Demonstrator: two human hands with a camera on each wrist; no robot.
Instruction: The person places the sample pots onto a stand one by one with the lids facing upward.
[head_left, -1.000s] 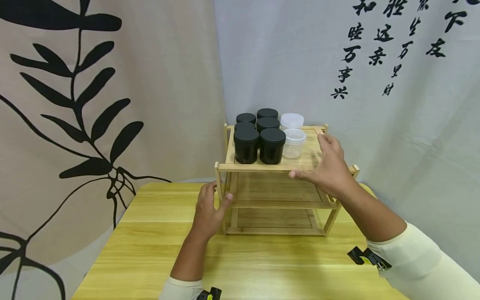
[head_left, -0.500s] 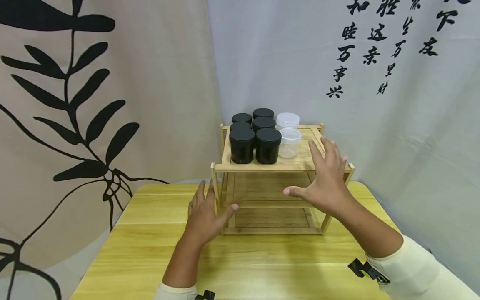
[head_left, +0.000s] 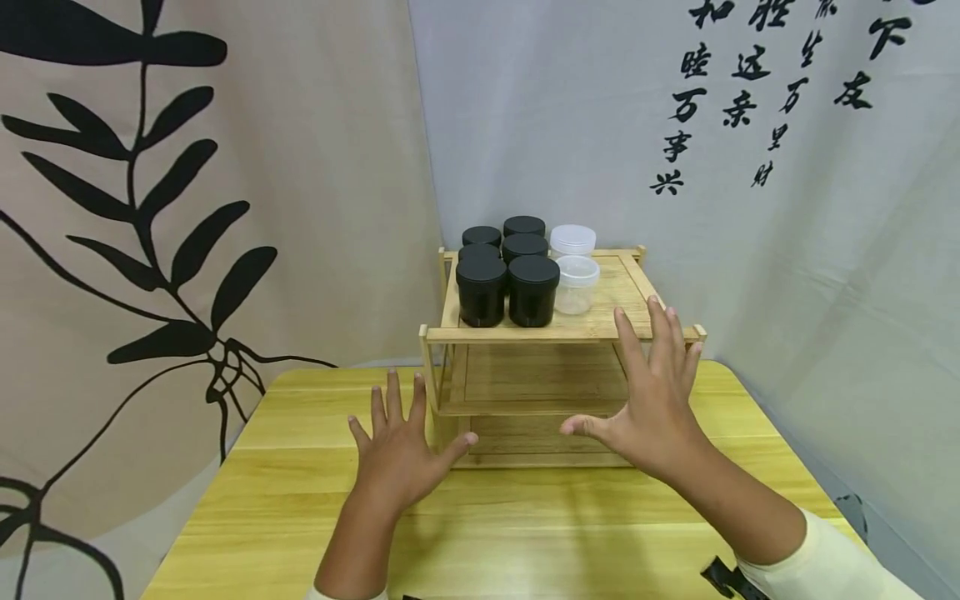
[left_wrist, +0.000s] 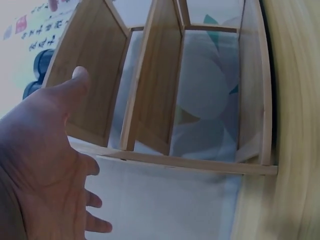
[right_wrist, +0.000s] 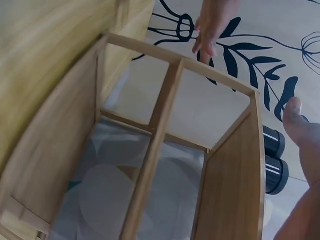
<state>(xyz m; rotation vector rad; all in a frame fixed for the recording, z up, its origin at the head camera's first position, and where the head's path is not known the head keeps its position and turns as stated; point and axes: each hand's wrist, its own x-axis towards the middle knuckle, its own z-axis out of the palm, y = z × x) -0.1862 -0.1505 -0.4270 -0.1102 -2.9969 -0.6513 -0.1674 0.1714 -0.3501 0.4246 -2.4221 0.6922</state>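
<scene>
A three-tier wooden rack (head_left: 555,335) stands on the table. Several black lidded jars (head_left: 533,292) are grouped at the left and middle of its top tier. To their right, one behind the other, are two clear jars (head_left: 577,287) with pale lids. My left hand (head_left: 397,462), fingers spread, is in front of the rack's left leg and holds nothing. Near the rack's front right corner hovers my right hand (head_left: 652,408), also spread and holding nothing. In the left wrist view the thumb (left_wrist: 75,92) overlaps the top tier; contact cannot be told.
The two lower tiers (head_left: 540,375) hold no jars that I can see. Yellow wood-grain tabletop (head_left: 525,533) extends in front of the rack. Behind it hang a beige cloth (head_left: 337,208) with a black leaf print and a pale cloth (head_left: 540,108) with black writing.
Both hands have drawn back from the rack toward me, with fingers spreading wider. The left hand moved down and left of the leg. Jars and rack stay put; the head view shifted slightly.
</scene>
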